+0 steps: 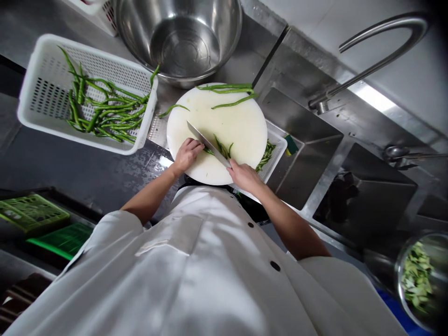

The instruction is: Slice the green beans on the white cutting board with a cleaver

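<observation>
My right hand (243, 175) is closed round the handle of a knife (212, 147), whose blade slants up and left over the round white cutting board (241, 123). My left hand (189, 153) rests on the board left of the blade, fingers curled over green peppers that are mostly hidden beneath them. Cut green pieces (224, 148) lie beside the blade on its right. Several long whole peppers (229, 88) lie at the board's far edge, and one more (173, 108) pokes over its left edge.
A white basket (94, 51) of long green peppers stands left, beside a large steel bowl (182, 46). Under the board's right side, another white basket (276, 158) holds cut pieces. Sinks (294, 163) and a curved faucet (378, 70) are right; a bowl of chopped greens (418, 275) sits lower right.
</observation>
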The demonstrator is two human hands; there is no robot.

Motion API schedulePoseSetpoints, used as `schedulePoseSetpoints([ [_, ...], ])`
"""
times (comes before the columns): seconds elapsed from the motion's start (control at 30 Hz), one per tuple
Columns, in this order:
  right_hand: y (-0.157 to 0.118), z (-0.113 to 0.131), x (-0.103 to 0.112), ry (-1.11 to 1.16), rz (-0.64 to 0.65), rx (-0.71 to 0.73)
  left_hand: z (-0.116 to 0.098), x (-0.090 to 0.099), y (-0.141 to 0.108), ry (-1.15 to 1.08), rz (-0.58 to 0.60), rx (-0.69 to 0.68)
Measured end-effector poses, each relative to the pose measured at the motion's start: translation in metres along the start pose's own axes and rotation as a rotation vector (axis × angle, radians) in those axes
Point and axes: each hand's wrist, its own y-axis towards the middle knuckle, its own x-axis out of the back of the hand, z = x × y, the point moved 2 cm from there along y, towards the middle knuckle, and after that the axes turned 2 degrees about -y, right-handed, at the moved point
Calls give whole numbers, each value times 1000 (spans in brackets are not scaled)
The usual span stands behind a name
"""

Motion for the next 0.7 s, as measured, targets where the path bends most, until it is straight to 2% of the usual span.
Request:
schedulePoseSetpoints([
  [0.13,-20,-12,9,-7,9,12,-1,-1,-3,-3,-38,35],
  [0.23,-31,-20,13,15,39,26,1,-3,-3,-37,-17,56],
  [0.37,-2,-4,6,54,-9,49,2,-1,-3,-85,4,43],
  [0.47,12,3,6,68,-27,37,1,2,-5,-59,-34,83],
  [0.57,-6,-10,16,60,-22,37,1,3,-7,-20,-74,145],
  [0.7,-30,-29,23,35,11,54,2,2,-8,-49,-55,154],
])
